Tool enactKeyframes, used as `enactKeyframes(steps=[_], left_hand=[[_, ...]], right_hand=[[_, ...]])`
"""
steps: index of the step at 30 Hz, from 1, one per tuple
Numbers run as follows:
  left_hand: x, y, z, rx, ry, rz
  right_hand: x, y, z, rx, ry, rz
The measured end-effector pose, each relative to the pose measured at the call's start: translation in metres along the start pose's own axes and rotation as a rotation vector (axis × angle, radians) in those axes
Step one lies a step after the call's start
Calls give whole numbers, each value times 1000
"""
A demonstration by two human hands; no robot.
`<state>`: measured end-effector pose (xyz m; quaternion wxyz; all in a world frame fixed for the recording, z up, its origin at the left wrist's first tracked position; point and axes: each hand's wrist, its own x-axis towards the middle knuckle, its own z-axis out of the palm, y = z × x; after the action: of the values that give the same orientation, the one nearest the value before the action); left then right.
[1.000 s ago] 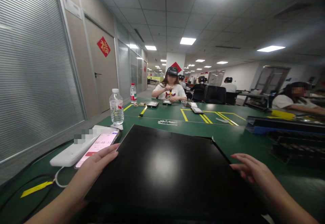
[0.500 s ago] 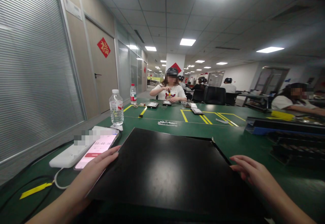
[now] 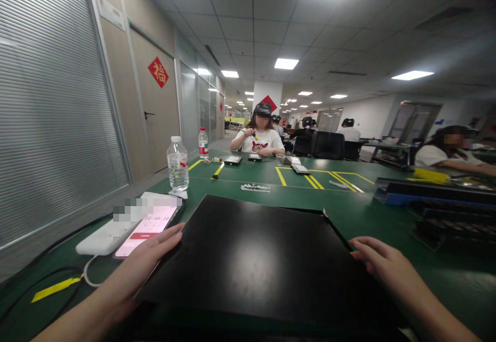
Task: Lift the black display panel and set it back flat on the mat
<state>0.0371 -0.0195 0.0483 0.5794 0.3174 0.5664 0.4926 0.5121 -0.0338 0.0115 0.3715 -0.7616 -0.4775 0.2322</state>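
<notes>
A large flat black panel [image 3: 248, 244] with a dull shine fills the near middle of the table. Along its left edge lies my left hand [image 3: 158, 251], fingers stretched forward and holding that side; its thumb is hidden. My right hand [image 3: 377, 257] grips the right edge with bent fingers. Under the panel's far right corner a dark rim [image 3: 329, 218] of another black part shows; what else lies beneath is hidden. Close by my left hand is a phone [image 3: 149, 228] with a lit pink screen, leaning on a white power bank [image 3: 101, 238].
A water bottle [image 3: 177, 165] stands beyond the phone. Across the green table [image 3: 217, 183] sits a person [image 3: 259, 138] with a screwdriver, near several hard drives [image 3: 233, 160]. A small clear bag [image 3: 256, 188] lies mid-table. Dark racks [image 3: 457, 223] stand at right; a cable [image 3: 58, 269] runs at left.
The panel and both my hands have hardly moved. The person opposite has lifted the screwdriver hand up and to my left.
</notes>
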Motion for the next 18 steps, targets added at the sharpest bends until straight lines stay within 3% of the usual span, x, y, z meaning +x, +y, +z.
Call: enactKeyframes(steps=[18], left_hand=[[6,-7,-2,61,-69,32]], right_hand=[[-5,-8,-1,-209,-1,-30]])
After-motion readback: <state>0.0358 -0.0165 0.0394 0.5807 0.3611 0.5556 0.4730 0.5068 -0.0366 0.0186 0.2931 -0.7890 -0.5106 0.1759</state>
